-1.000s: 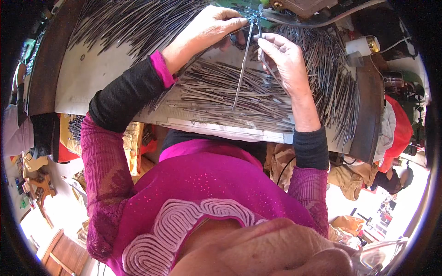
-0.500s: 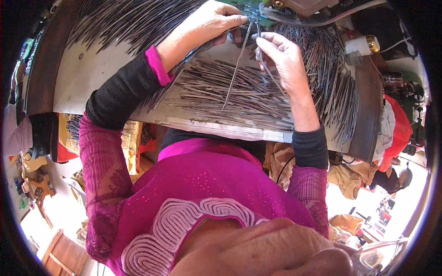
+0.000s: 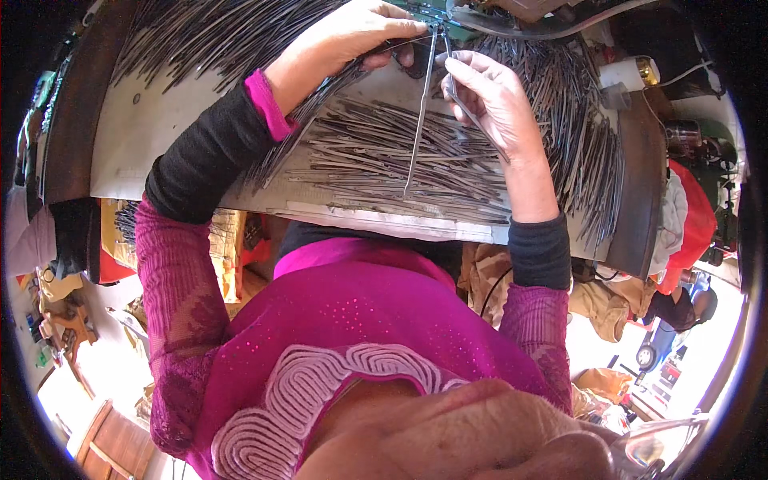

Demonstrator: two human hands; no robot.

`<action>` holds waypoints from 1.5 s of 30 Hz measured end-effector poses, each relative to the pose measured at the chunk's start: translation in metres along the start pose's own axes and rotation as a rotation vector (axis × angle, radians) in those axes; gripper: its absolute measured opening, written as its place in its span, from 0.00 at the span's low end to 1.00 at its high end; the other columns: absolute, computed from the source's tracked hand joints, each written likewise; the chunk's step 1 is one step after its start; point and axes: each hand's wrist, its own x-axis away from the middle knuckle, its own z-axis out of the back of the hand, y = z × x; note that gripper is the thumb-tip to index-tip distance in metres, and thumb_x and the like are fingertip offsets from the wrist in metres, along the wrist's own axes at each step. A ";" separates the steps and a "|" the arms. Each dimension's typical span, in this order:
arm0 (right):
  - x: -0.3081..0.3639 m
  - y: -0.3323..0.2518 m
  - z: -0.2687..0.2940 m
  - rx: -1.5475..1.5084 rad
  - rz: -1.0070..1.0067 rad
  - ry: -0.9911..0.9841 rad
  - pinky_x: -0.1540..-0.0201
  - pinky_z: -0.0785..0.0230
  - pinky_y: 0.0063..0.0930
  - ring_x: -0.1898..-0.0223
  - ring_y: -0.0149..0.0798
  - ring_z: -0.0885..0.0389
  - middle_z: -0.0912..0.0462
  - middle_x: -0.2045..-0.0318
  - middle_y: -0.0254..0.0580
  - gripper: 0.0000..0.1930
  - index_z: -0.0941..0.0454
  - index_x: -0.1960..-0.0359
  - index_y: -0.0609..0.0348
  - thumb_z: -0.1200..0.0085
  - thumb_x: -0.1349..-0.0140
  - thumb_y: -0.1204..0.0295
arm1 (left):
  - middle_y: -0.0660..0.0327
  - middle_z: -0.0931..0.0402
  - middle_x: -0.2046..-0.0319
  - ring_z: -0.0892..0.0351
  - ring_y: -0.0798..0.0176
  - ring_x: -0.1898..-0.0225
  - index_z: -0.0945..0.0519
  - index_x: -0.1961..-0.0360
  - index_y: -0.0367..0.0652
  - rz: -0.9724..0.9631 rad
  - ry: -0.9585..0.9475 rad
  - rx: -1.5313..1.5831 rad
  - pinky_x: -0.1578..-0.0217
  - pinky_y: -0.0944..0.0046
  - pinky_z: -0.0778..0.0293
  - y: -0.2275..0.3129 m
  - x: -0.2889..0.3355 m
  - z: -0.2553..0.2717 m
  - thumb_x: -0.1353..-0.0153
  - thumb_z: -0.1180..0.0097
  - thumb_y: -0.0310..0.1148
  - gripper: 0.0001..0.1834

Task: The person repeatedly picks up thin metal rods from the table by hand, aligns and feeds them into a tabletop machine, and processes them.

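My left hand (image 3: 352, 36) is at the far edge of a worktable (image 3: 160, 136), fingers pinched on the top end of a long thin metal rod (image 3: 418, 120) that hangs down toward me. My right hand (image 3: 492, 100) is just to the right of it, fingers curled around another thin metal rod (image 3: 472, 120) angled down to the right. Both hands meet under a green machine part (image 3: 436, 14) at the top. Heaps of similar grey rods (image 3: 384, 156) lie beneath the hands.
More rods fan out at the far left (image 3: 208, 32) and right (image 3: 584, 136) of the table. A white cylinder (image 3: 628, 74) stands at the far right. Red cloth (image 3: 688, 216) and clutter lie on the floor to the right.
My left hand has shifted slightly right toward the green part. The long rod it holds has swung from slanted to nearly vertical. My right hand has barely moved.
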 end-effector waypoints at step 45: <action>-0.022 0.005 0.036 -0.111 0.250 0.130 0.65 0.23 0.27 0.69 0.38 0.18 0.19 0.66 0.51 0.13 0.27 0.54 0.65 0.50 0.36 0.69 | 0.68 0.33 0.86 0.36 0.76 0.86 0.28 0.80 0.41 0.750 0.064 0.504 0.84 0.73 0.40 0.028 -0.013 0.012 0.37 0.48 0.39 0.17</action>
